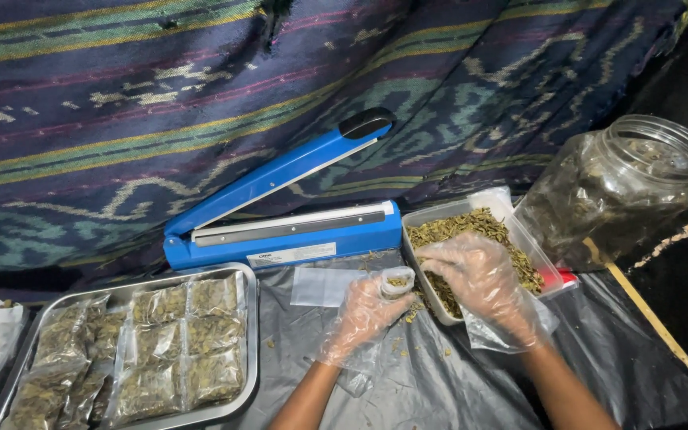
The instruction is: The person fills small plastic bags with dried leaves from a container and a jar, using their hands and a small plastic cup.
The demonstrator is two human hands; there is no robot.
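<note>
Plastic-gloved left hand (364, 314) gripping small pouch (396, 280), contents half hidden

clear filled pouches (177, 342) | steel tray (250, 334) | white label (291, 255), blue sealer (296, 231)

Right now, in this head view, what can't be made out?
- Right hand: fingertips buried in the dried leaves of the clear tray; any grip hidden.
- Small bag in the left hand: fill level hidden by fingers.
- Metal tray of packets: cut off by bottom edge.
- Jar: contents blurred by cloudy plastic.
</note>
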